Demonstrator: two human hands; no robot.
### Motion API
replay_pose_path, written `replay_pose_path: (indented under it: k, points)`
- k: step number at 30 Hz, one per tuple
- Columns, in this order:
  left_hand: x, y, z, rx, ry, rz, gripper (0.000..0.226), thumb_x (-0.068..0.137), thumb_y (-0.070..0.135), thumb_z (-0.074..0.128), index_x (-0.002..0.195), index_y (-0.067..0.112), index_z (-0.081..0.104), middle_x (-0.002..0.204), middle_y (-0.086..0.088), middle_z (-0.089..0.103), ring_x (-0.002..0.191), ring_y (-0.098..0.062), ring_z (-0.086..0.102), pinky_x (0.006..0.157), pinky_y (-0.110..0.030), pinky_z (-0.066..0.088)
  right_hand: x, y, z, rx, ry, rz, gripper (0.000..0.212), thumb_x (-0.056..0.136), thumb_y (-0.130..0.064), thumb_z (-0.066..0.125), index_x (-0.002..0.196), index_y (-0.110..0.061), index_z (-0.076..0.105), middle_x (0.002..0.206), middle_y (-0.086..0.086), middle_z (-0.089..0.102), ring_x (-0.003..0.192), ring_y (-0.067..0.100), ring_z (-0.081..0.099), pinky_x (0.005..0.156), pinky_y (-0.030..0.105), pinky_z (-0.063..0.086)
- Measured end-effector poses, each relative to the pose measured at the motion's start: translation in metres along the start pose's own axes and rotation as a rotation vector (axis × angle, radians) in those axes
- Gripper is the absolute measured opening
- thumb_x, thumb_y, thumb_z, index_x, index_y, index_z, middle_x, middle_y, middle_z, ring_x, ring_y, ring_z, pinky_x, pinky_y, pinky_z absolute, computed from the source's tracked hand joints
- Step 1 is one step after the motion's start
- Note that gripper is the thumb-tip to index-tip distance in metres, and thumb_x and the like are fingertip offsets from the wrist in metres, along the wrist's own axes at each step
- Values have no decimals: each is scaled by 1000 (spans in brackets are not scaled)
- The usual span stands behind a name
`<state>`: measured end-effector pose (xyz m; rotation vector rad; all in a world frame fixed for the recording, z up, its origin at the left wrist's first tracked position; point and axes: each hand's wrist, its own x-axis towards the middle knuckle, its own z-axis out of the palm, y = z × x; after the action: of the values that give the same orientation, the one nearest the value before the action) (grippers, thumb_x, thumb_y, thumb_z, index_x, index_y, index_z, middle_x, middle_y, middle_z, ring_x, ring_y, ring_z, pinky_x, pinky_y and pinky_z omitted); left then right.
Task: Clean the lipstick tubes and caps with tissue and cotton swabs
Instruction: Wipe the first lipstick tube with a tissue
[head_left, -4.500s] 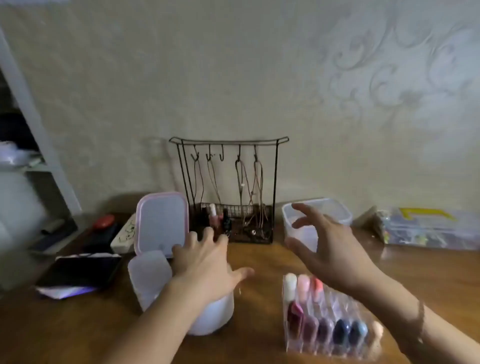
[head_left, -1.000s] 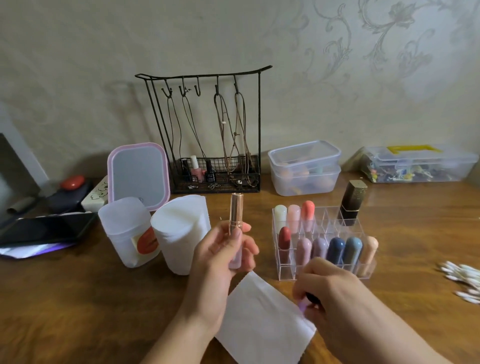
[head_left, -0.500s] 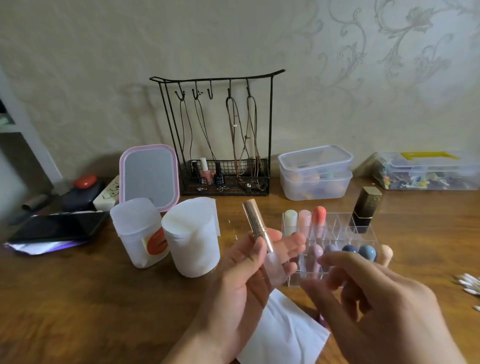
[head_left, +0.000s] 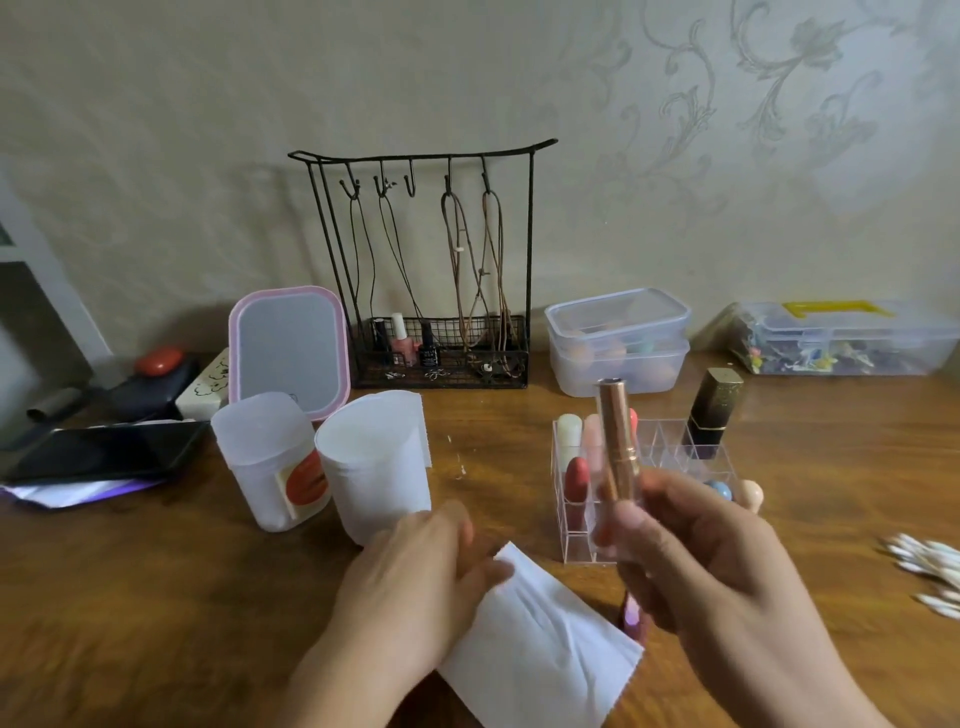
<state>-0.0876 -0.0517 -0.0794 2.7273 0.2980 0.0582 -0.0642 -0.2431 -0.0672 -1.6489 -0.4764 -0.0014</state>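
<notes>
My right hand grips a rose-gold lipstick tube by its clear lower end and holds it upright in front of the clear lipstick organizer. The organizer holds several coloured lipsticks and a black-and-gold lipstick at its back right. A white tissue lies flat on the table below my hands. My left hand is palm down, its fingertips touching the tissue's top-left corner. A small purple piece shows under my right hand. Cotton swabs lie at the right edge.
A tissue roll tub and its cover stand at the left of the wooden table. Behind are a pink mirror, a black wire jewellery rack, stacked clear boxes and a phone.
The rose-gold lipstick has passed from my left hand to my right hand. My left hand has dropped to the tissue's corner.
</notes>
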Motion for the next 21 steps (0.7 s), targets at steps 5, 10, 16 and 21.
replay_pose_path:
  k: [5,10,16,21]
  points:
    - [-4,1,-2,85,-156,-85,34,75,58,67,91,30,57,95,13,56,87,-7,56,76,-27,51,-2,-6,2,147,22,90,30,82,-45,42,79,-22,61,69,3,61,56,13,46,46,15,35]
    - [0,-4,-11,-175,-238,-61,13,85,46,63,84,33,61,90,14,62,84,-3,59,71,-22,49,-2,-5,5,112,19,-35,45,66,-78,59,87,-38,62,69,-7,65,61,1,53,65,15,42]
    - [-2,-9,-22,-1144,87,50,30,72,37,71,94,17,69,92,-9,72,96,-23,66,99,-43,46,-1,-6,7,-116,172,-88,63,58,-80,69,98,-31,59,90,-23,71,81,8,67,93,71,38]
    - [1,-5,-17,-1446,34,-89,60,52,28,88,102,6,64,105,-20,70,107,-33,64,109,-50,36,3,-6,7,65,223,-48,35,64,-33,81,95,-23,68,100,-9,75,88,6,72,87,37,57]
